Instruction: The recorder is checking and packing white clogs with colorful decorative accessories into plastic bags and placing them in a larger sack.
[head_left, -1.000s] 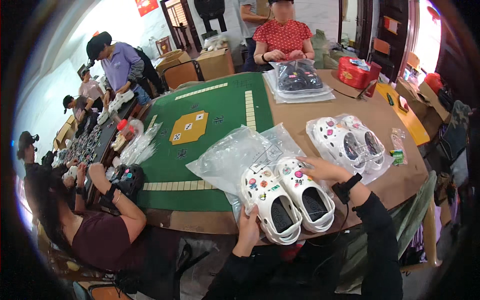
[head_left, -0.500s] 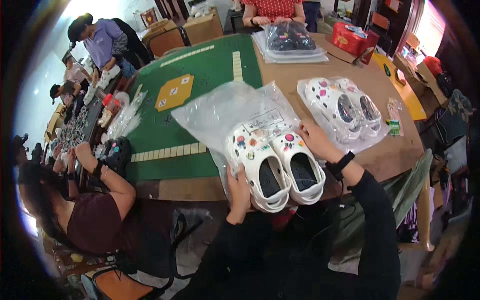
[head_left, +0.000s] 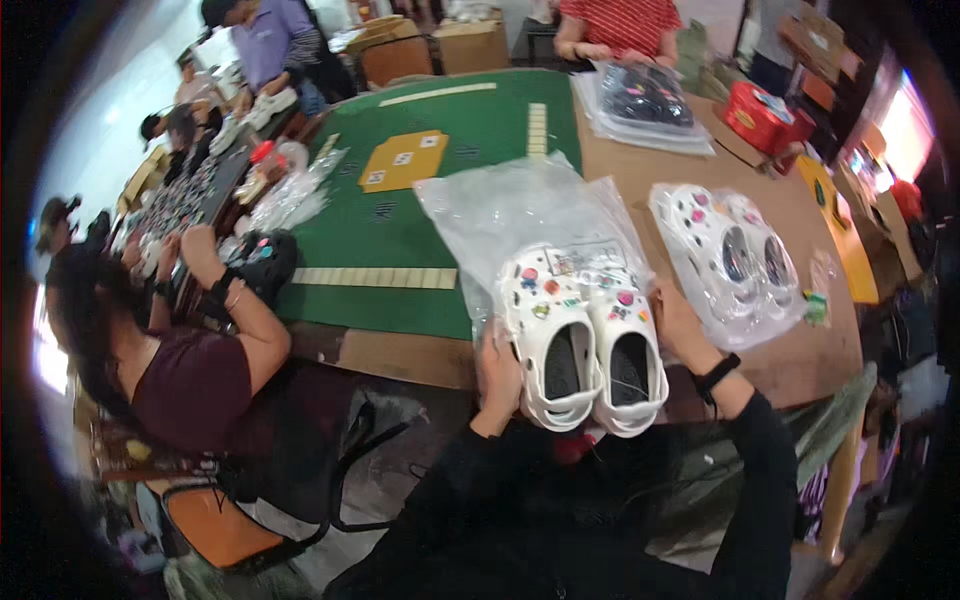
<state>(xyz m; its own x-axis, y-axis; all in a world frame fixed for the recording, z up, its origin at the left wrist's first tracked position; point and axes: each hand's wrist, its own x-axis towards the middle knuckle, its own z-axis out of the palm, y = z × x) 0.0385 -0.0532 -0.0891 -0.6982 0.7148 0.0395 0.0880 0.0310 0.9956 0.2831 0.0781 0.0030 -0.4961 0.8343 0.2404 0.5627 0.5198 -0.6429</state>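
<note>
A pair of white clogs (head_left: 560, 373) with colourful charms lies at the table's near edge, heels toward me. Their toes reach into a clear plastic bag (head_left: 520, 205) that spreads out flat beyond them. My left hand (head_left: 500, 370) grips the left clog's outer side, fingers partly hidden behind it. On the other side, my right hand (head_left: 680, 318) is closed on the bag's edge beside the right clog. To the right of it lies another pair of white clogs (head_left: 735, 250), wrapped in clear plastic.
Past the green mat (head_left: 370, 245) sits a bagged dark pair of clogs (head_left: 645, 97), near a person in red. A red box (head_left: 765, 118) stands at the back right. On my left, a seated person (head_left: 195, 385) works beside a dark clog (head_left: 268, 262); loose plastic bags (head_left: 300, 190) lie nearby.
My view has shifted, so the whole scene sits further right and lower on the left. Both hands keep hold of the clogs and bag, and the right hand sits slightly lower along the clog's side.
</note>
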